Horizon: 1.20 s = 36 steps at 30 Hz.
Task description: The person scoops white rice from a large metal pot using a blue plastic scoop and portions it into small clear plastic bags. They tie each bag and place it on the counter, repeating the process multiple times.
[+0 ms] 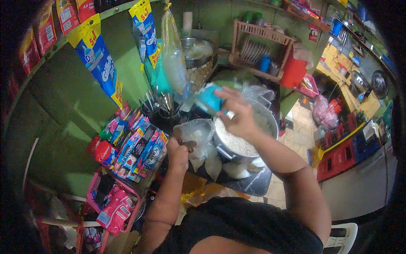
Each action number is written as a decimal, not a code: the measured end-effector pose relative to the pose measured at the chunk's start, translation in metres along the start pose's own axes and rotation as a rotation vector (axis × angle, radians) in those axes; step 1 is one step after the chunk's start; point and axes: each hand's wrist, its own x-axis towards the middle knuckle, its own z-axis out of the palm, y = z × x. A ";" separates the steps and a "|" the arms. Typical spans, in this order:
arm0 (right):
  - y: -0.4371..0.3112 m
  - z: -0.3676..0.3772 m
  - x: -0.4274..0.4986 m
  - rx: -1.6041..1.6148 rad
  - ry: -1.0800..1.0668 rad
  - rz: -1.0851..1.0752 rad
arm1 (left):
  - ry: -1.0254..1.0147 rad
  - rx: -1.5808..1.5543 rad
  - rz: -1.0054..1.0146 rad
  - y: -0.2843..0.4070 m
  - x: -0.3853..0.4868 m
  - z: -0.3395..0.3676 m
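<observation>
My left hand (178,155) grips the side of a clear plastic bag (198,135), whose mouth faces up towards me. In my right hand (239,116) is a turquoise cup (208,99), blurred and tilted, with something white at its rim. The cup is raised beyond the bag, beside a large metal pot (226,153). White grains that look like uncooked rice (233,136) fill the pot's visible part; my right hand and forearm hide some of it. Filled clear bags of white contents (236,170) lie on the dark marbled tabletop (258,184) at the pot's near side.
Stacked sachet packs (136,149) and a pink basket (138,198) border the left side. Cutlery holders (168,112) stand behind the bag. Razor packs (98,60) and a long plastic bag (173,54) hang overhead. A dish rack (260,31) stands behind the pot.
</observation>
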 end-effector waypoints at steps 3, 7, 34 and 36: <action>0.026 -0.017 0.000 -0.169 0.028 0.083 | -0.038 -0.008 0.061 0.008 -0.004 -0.001; 0.070 -0.021 -0.041 -0.505 -0.430 0.399 | -0.002 -0.017 0.068 0.015 -0.011 -0.005; -0.059 0.123 0.009 -0.155 -0.428 -0.030 | 0.283 1.150 0.479 0.049 -0.066 -0.147; -0.065 0.116 0.020 -0.174 -0.380 -0.078 | 0.271 1.231 0.609 0.068 -0.067 -0.141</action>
